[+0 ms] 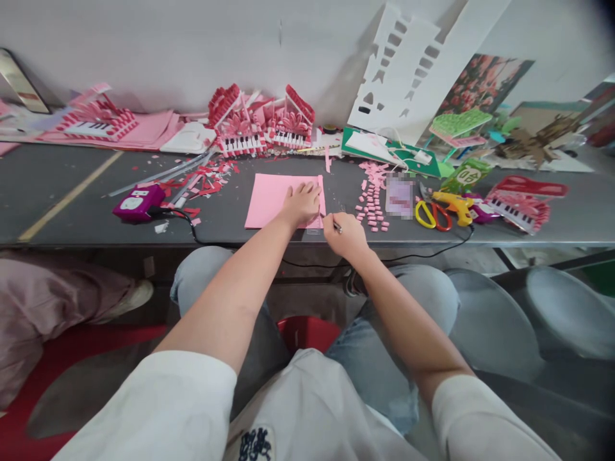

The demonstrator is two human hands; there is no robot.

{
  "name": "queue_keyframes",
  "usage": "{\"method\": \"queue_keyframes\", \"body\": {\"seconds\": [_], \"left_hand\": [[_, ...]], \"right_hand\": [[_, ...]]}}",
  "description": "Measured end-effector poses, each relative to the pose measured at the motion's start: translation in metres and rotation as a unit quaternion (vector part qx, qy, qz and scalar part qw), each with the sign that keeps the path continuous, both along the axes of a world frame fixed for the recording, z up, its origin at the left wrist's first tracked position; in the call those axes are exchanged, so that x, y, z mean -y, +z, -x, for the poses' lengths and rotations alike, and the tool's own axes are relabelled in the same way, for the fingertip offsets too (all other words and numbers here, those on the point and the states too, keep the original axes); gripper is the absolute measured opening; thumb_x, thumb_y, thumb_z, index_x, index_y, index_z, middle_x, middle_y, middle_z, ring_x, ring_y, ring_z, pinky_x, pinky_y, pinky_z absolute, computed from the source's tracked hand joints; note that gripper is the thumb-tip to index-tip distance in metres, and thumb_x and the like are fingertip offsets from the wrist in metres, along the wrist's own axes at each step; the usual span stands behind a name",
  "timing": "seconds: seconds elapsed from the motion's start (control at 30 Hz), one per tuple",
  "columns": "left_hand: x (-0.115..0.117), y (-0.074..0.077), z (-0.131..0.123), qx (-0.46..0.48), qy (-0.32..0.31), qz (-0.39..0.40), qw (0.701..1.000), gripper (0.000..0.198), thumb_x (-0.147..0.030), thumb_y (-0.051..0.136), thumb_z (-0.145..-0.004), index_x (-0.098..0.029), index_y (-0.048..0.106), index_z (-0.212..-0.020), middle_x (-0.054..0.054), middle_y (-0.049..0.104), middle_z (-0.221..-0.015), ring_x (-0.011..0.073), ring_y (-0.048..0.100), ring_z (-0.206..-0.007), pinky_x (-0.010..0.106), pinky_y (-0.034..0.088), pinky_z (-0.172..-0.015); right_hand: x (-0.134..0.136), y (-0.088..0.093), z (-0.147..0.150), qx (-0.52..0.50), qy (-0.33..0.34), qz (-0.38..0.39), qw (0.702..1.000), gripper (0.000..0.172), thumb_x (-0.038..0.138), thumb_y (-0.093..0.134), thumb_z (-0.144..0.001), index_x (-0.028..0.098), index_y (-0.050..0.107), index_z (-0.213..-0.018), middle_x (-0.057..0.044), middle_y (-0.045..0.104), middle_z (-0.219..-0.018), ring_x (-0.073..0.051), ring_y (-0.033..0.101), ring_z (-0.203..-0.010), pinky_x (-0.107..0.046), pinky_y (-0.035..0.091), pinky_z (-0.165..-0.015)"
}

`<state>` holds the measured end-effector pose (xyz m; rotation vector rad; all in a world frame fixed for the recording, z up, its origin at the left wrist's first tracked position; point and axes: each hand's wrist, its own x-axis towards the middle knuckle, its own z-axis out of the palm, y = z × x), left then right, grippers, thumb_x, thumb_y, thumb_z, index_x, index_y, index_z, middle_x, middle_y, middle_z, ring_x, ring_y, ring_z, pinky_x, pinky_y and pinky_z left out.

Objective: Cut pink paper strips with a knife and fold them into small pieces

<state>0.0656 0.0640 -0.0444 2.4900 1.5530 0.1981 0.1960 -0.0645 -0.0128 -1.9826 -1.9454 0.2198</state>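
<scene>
A pink sheet of paper (271, 197) lies on the dark grey table (72, 211) in front of me. My left hand (300, 203) rests flat on its right part, fingers stretched along a clear ruler (319, 206) at the sheet's right edge. My right hand (344, 235) is closed around a thin pen-like tool (337, 226), its tip at the ruler's lower end near the table's front edge.
Small pink cut pieces (372, 198) lie right of the sheet, then scissors (434, 215) and a yellow glue gun (455, 205). A purple device (138, 203) and red scraps (206, 180) sit left. Pink paper piano models (262, 125) line the wall. Another person's leg (62, 301) is at left.
</scene>
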Motion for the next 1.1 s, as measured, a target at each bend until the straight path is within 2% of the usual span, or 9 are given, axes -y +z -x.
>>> {"method": "queue_keyframes", "body": {"seconds": [0.23, 0.37, 0.5, 0.67, 0.93, 1.1], "left_hand": [[-0.005, -0.003, -0.002, 0.0, 0.011, 0.014, 1.0, 0.063, -0.035, 0.018, -0.107, -0.026, 0.035, -0.167, 0.005, 0.024, -0.179, 0.0303, 0.02, -0.165, 0.063, 0.012, -0.132], [-0.004, -0.004, 0.0, 0.0, 0.005, 0.01, 1.0, 0.062, -0.034, 0.019, -0.108, -0.026, 0.037, -0.166, 0.005, 0.026, -0.178, 0.031, 0.022, -0.164, 0.063, 0.014, -0.131], [0.0, -0.001, 0.002, -0.007, -0.008, -0.011, 1.0, 0.06, -0.032, 0.026, -0.107, -0.026, 0.037, -0.165, 0.007, 0.029, -0.177, 0.033, 0.025, -0.162, 0.065, 0.017, -0.13], [0.006, 0.002, 0.003, -0.014, -0.028, -0.029, 0.999, 0.061, -0.029, 0.03, -0.105, -0.022, 0.038, -0.165, 0.011, 0.031, -0.175, 0.0363, 0.026, -0.161, 0.069, 0.018, -0.128], [0.005, 0.0, 0.001, -0.007, -0.025, -0.03, 0.999, 0.061, -0.029, 0.028, -0.105, -0.02, 0.038, -0.164, 0.013, 0.032, -0.174, 0.0373, 0.028, -0.16, 0.068, 0.018, -0.128], [0.002, -0.002, 0.001, 0.005, -0.016, -0.03, 0.999, 0.059, -0.031, 0.026, -0.106, -0.024, 0.041, -0.163, 0.01, 0.034, -0.174, 0.0351, 0.03, -0.159, 0.067, 0.019, -0.128]], "right_hand": [[0.025, 0.019, -0.005, -0.009, 0.019, 0.023, 1.0, 0.037, 0.03, 0.047, -0.101, 0.018, 0.071, -0.076, -0.012, 0.078, -0.089, -0.021, 0.063, -0.075, -0.031, 0.033, -0.066], [0.023, 0.027, -0.014, -0.035, 0.015, 0.003, 0.999, 0.037, 0.025, 0.047, -0.098, 0.019, 0.066, -0.068, -0.009, 0.073, -0.077, -0.019, 0.056, -0.067, -0.032, 0.03, -0.062], [0.002, 0.022, -0.017, -0.058, 0.003, -0.045, 0.997, 0.042, 0.024, 0.041, -0.102, 0.018, 0.068, -0.07, -0.009, 0.073, -0.079, -0.019, 0.057, -0.071, -0.032, 0.03, -0.065], [-0.023, 0.011, -0.008, -0.071, -0.029, -0.017, 0.997, 0.041, 0.026, 0.042, -0.105, 0.016, 0.075, -0.083, -0.013, 0.079, -0.096, -0.021, 0.063, -0.081, -0.03, 0.032, -0.068], [-0.027, 0.01, -0.008, -0.063, -0.031, -0.012, 0.997, 0.043, 0.025, 0.041, -0.106, 0.015, 0.078, -0.086, -0.016, 0.08, -0.101, -0.022, 0.066, -0.084, -0.03, 0.035, -0.069], [-0.027, 0.004, -0.006, -0.066, -0.049, -0.024, 0.996, 0.041, 0.03, 0.043, -0.105, 0.018, 0.077, -0.086, -0.015, 0.08, -0.102, -0.024, 0.069, -0.087, -0.03, 0.039, -0.072]]}}
